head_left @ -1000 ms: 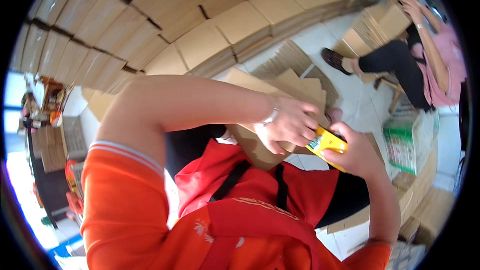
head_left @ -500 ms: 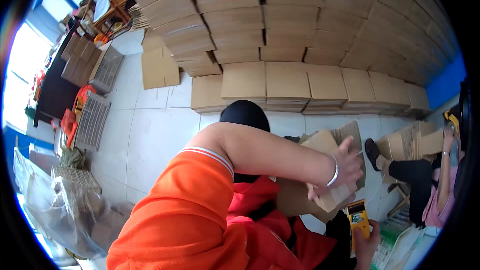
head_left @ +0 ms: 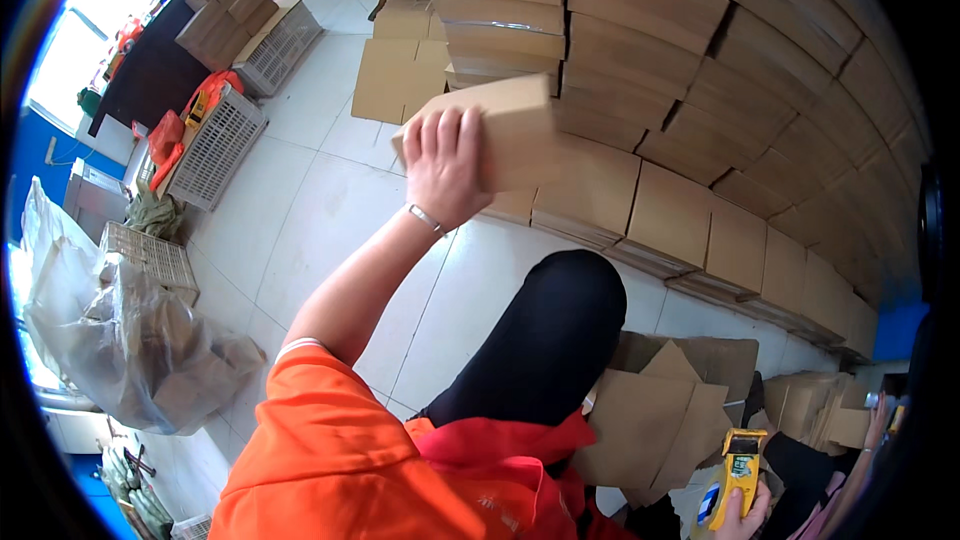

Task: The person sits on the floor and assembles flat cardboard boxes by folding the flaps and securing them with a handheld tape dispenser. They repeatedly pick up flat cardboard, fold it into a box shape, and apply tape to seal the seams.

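1. Head view, the left hand (head_left: 445, 168): it is closed over the near end of a small cardboard box (head_left: 518, 125), fingers bent across the top; the arm reaches forward and leftward, past the knee
2. Head view, the right hand (head_left: 746, 514): it grips a yellow handheld tape dispenser (head_left: 741, 470), at the lower right, beside flattened cardboard sheets (head_left: 655, 425)
3. The relation: the box lies far forward and left of the right hand, well apart from it, with the left hand nearer, in fact touching; its long axis seems to run sideways, rising slightly rightward, though motion blur makes this uncertain; behind it stand the stacked cartons (head_left: 640, 15) and the low carton row (head_left: 680, 205)
4. Against half a second ago: the left hand was close to the right one, over the cardboard by the lap; now the two are far apart; the dispenser remains in the right hand
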### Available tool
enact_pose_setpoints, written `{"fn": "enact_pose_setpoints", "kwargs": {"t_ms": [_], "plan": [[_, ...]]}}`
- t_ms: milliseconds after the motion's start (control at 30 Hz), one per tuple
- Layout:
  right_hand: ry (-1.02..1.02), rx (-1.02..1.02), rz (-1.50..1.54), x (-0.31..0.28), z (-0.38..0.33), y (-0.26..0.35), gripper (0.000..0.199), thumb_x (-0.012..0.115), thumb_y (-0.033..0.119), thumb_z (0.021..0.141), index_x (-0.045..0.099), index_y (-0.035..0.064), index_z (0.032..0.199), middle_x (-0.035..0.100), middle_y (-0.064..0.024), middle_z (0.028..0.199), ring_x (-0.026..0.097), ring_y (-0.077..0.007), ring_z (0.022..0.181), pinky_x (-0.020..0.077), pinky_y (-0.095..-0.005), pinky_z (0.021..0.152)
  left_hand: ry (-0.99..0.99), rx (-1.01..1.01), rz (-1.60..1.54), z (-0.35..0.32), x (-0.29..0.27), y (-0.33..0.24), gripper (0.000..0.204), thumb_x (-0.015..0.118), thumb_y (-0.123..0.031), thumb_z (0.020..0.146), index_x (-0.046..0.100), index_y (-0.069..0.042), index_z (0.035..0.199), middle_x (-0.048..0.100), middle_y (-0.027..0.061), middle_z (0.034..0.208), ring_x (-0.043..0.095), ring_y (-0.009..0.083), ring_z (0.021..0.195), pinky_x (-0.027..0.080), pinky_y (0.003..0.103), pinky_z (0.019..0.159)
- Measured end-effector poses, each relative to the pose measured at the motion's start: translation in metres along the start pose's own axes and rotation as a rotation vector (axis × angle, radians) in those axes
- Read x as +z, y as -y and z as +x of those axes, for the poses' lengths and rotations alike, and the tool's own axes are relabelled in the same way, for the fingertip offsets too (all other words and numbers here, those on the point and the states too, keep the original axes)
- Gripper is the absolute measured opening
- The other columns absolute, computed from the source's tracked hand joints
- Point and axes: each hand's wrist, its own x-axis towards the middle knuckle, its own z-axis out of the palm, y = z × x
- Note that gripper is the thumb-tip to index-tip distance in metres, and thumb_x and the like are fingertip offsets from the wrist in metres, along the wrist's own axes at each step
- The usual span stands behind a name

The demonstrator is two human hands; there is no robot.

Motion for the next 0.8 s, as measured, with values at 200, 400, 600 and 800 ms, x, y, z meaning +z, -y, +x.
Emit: {"fn": "enact_pose_setpoints", "kwargs": {"t_ms": [200, 400, 600, 800], "plan": [[0.148, -0.068, -0.047, 0.035, 0.028, 0.014, 0.039, 0.069, 0.009, 0.091, 0.053, -0.0021, 0.124, 0.059, -0.0081, 0.107, 0.057, -0.0153, 0.094, 0.0496, -0.0279, 0.081, 0.29, 0.133, -0.067, -0.096, 0.142, 0.06, 0.089, 0.086, -0.037, 0.061, 0.046, -0.014, 0.136, 0.046, 0.0124, 0.131, 0.041, 0.0329, 0.128, 0.028, 0.052, 0.11], [0.168, -0.075, -0.113, 0.049, 0.034, 0.012, 0.037, 0.066, 0.005, 0.091, 0.052, -0.0025, 0.125, 0.06, -0.008, 0.108, 0.058, -0.0151, 0.095, 0.0491, -0.0284, 0.084, 0.383, -0.464, 0.029, -0.11, 0.18, 0.037, 0.111, 0.091, -0.038, 0.055, 0.032, -0.019, 0.147, 0.03, 0.015, 0.148, 0.027, 0.0386, 0.139, 0.026, 0.053, 0.114], [0.185, -0.04, -0.11, 0.061, 0.03, 0.01, 0.037, 0.065, 0.005, 0.092, 0.052, -0.0029, 0.125, 0.06, -0.0085, 0.111, 0.057, -0.016, 0.098, 0.0487, -0.0293, 0.087, 0.315, -0.613, -0.517, -0.13, 0.205, 0.081, 0.128, 0.095, -0.014, 0.048, 0.018, -0.006, 0.149, 0.028, 0.0192, 0.149, 0.027, 0.0383, 0.139, 0.031, 0.044, 0.115], [0.223, -0.078, -0.156, 0.071, 0.029, 0.008, 0.036, 0.065, 0.007, 0.093, 0.053, -0.0023, 0.125, 0.06, -0.0079, 0.113, 0.057, -0.0161, 0.1, 0.0478, -0.03, 0.089, 0.441, -0.663, -0.612, -0.109, 0.214, 0.086, 0.127, 0.093, -0.015, 0.052, 0.015, -0.01, 0.151, 0.025, 0.0204, 0.149, 0.027, 0.0394, 0.139, 0.033, 0.044, 0.114]]}}
